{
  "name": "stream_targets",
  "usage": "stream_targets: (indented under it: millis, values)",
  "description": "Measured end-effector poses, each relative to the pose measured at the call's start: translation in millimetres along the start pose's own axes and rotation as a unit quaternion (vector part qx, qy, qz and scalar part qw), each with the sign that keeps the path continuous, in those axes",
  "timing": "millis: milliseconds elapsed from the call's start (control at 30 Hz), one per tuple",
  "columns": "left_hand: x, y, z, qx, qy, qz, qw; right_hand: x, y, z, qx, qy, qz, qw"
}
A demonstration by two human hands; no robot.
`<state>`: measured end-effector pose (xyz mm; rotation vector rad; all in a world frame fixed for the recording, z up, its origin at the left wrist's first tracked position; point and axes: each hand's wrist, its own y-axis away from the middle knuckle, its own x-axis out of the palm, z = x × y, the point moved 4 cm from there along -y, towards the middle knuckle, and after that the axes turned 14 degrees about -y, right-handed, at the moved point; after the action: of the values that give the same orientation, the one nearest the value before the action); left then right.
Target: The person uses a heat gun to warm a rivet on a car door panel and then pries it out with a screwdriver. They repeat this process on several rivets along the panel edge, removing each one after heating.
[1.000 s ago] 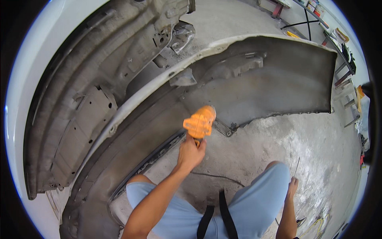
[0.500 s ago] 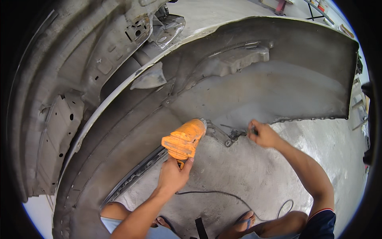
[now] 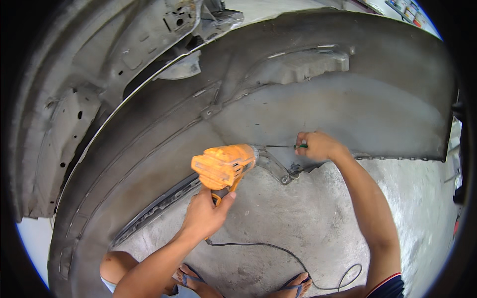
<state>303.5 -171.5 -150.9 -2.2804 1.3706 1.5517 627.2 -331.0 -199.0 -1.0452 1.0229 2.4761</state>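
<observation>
One floor cord (image 3: 271,245), left hand (image 3: 204,213) around heat gun (image 3: 218,166), right hand (image 3: 320,146) around green-handled tool (image 3: 302,145)

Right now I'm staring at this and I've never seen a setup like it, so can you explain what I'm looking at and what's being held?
There's no machine here, only a person's two bare hands. The view comes from a fisheye camera worn on the head, looking down, so straight edges bend. The left grip holds an orange heat gun by its handle. The right grip holds a slim green-handled tool, possibly a screwdriver, its shaft reaching toward the nozzle. Both are over a large curved grey panel, apparently the inside of a car bumper. A dark cord trails across the concrete floor, and another panel, with holes in it, stands at upper left.
</observation>
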Motion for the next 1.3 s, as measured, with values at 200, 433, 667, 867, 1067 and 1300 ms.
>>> stream_targets:
  millis: [200, 433, 667, 867, 1067, 1300]
  values:
    - [4.8, -12.9, 16.5, -0.017, 0.052, 0.042, 0.998, -1.0, 0.8, -3.6, 0.028, 0.063, 0.004, 0.998]
    - [9.2, -13.2, 16.3, 0.026, 0.018, 0.023, 0.999, 44.3, 24.6, -6.4, -0.051, -0.105, -0.169, 0.979]
    - [11.2, -12.0, 14.7, 0.034, 0.025, 0.030, 0.999, 93.7, 26.5, -39.4, -0.021, -0.161, -0.170, 0.972]
    - [4.8, -6.9, 7.5, 0.069, 0.019, 0.000, 0.997, 101.1, 19.0, -39.5, -0.016, -0.161, -0.123, 0.979]
    - [3.7, -1.8, 15.3, 0.028, -0.010, 0.022, 0.999, 100.1, 8.5, -42.5, -0.021, -0.157, -0.119, 0.980]
    - [5.3, -3.0, 25.5, 0.045, 0.003, -0.004, 0.999, 99.5, 35.6, -46.1, -0.197, -0.297, -0.311, 0.881]
